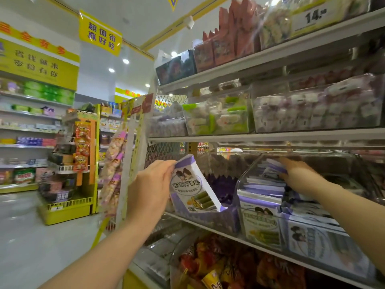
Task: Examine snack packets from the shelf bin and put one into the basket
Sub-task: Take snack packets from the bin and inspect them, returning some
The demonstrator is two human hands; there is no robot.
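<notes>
My left hand [151, 184] holds a white and purple snack packet [192, 184] by its top left corner, tilted, in front of the shelf. My right hand [295, 172] reaches into the clear shelf bin [241, 184] and pinches the top of another purple and white packet [275, 166] among several stacked there. More of the same packets [261, 224] stand against the bin's front wall. No basket is in view.
Clear bins of wrapped sweets [218, 117] fill the shelf above. Red and orange snack bags [218, 265] lie on the shelf below. A yellow display rack [70, 207] stands in the aisle to the left, with the open floor [31, 236] around it.
</notes>
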